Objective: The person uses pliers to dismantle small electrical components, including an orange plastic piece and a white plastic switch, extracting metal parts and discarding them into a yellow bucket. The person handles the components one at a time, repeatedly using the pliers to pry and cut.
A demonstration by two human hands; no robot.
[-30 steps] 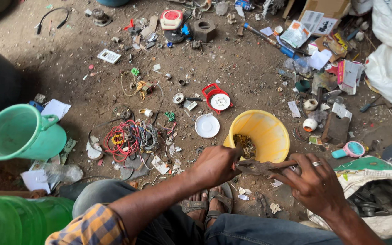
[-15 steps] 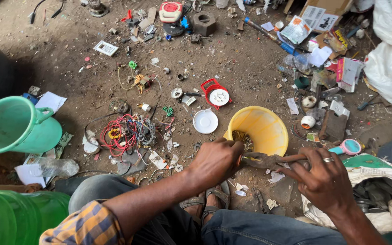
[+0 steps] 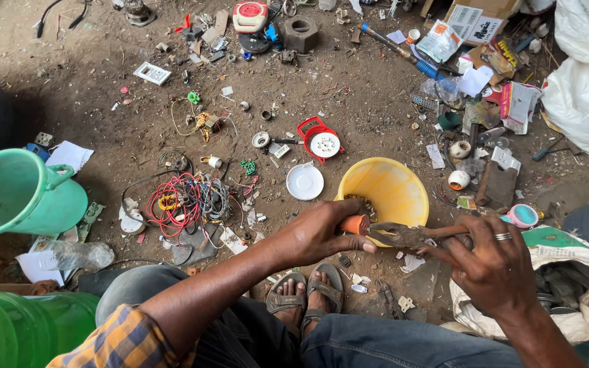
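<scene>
You sit over a dirt floor [image 3: 90,88] strewn with scrap. A green jug [image 3: 22,194] stands far to your left, a yellow bowl [image 3: 390,191] just beyond your hands, a wire tangle [image 3: 185,201] left of it, a white lid [image 3: 305,182] between them. Your left hand [image 3: 318,235] is curled shut around the orange end [image 3: 356,224] of a rusty tool [image 3: 403,235]. Your right hand [image 3: 495,262] is closed on its other end. The tool's long axis runs left to right between both hands, over the bowl's near rim, above your sandals [image 3: 308,296]. Each hand is equally close to it.
</scene>
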